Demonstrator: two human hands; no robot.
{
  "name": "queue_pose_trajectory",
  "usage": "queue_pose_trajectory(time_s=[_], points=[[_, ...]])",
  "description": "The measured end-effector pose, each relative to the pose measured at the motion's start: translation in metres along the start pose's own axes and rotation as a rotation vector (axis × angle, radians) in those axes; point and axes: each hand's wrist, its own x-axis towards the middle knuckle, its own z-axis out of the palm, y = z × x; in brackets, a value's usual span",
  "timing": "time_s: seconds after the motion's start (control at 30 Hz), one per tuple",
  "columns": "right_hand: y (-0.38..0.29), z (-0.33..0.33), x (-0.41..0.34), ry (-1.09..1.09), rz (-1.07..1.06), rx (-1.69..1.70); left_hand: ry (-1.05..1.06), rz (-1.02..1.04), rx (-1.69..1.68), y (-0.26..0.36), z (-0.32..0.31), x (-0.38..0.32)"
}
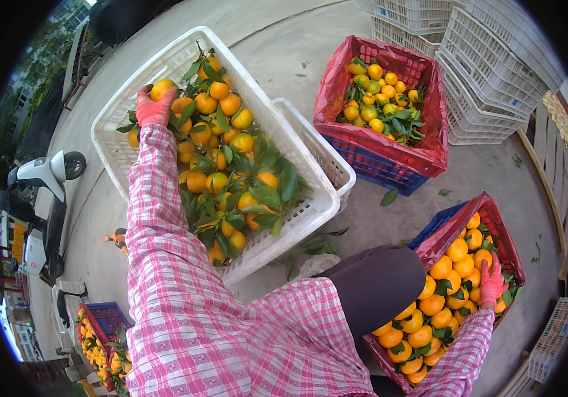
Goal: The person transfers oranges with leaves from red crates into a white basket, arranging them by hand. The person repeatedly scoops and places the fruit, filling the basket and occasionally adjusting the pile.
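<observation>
My left hand, in a red glove, holds an orange citrus fruit over the far left part of a white plastic crate. In that crate lie orange and greenish citrus fruits with leafy stems. At the lower right my right hand, gloved too, rests on the citrus fruits that fill a crate lined with red plastic film. Its fingers lie against an orange fruit there; whether they grip it I cannot tell.
A red-lined blue crate with smaller citrus fruits stands at the upper right. Stacked white crates and a wooden pallet are beyond it. At the left are a parked scooter and more filled crates. Loose leaves lie on the concrete.
</observation>
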Motion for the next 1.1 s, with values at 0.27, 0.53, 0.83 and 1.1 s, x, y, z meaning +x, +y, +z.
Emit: queue_pose_trajectory(time_s=[0.27, 0.53, 0.83, 1.1], points=[[-0.030, -0.037, 0.008, -0.121, 0.042, -0.027, -1.305, 0.098, -1.435, 0.173, 0.050, -0.137], [-0.023, -0.026, 0.004, -0.055, -0.044, 0.076, -1.980, 0.479, -1.204, 0.378, 0.172, -0.418], [-0.019, -0.014, 0.005, -0.009, -0.063, -0.028, -1.513, 1.295, -0.635, 0.416, 0.283, -0.571], [-0.013, -0.009, 0.003, 0.018, -0.053, 0.001, -1.589, 1.297, -0.463, 0.425, 0.269, -0.563]])
